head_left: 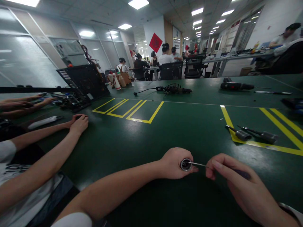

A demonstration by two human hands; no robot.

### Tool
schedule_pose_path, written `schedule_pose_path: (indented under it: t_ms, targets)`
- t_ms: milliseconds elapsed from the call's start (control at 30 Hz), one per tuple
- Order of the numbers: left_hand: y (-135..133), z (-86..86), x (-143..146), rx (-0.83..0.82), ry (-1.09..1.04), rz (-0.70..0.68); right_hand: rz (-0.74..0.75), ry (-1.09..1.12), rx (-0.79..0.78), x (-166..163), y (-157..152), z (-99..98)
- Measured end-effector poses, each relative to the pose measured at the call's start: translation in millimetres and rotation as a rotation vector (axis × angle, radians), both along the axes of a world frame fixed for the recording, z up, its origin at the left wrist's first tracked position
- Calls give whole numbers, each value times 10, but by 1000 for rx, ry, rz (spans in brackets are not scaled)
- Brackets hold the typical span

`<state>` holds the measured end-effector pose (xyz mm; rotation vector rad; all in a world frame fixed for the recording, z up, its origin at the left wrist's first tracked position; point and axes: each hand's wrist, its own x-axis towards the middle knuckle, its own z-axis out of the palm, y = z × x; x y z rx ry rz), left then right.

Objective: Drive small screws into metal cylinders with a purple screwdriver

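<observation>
My left hand (174, 164) is closed in a fist around a small round black part with a metal rim (186, 164), its open end facing me. My right hand (239, 183) is closed on a thin screwdriver (201, 165) with a dark handle, and its metal tip sits in the middle of the round part. Both hands rest low on the dark green table (180, 126) near its front edge.
Two dark-handled screwdrivers (253, 135) lie on yellow floor-style markings to the right. A co-worker's arms and hands (79, 123) rest on the table at left, beside an open black computer case (81, 85). A cabled tool (172, 89) and a power screwdriver (234, 85) lie further back. People sit at distant desks.
</observation>
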<state>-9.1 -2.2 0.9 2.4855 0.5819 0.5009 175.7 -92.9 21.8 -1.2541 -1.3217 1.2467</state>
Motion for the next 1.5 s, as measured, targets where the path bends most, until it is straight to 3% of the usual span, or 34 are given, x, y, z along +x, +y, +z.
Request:
schedule_pose_path:
  t_ms: [167,400,500,700,933,1200,1333,1500]
  targets:
    - [10,-1,-4,28,31,-39,84,-240,85,19,-40,45]
    - [-16,46,-7,-67,13,19,15,-50,71,81,-9,-58]
    - [-22,71,-7,-82,39,51,14,-208,178,78,-55,-7]
    - [-2,23,8,57,85,9,157,-484,388,-28,-152,136]
    - [-1,18,1,79,17,-84,52,-320,119,-6,-69,91]
    - [12,32,-5,-118,-28,106,-50,189,-130,-97,17,25]
    - [7,26,-11,-175,-112,154,-77,229,-110,-88,-1,10]
    - [8,20,-25,-150,-80,147,-61,29,28,2,-47,-71]
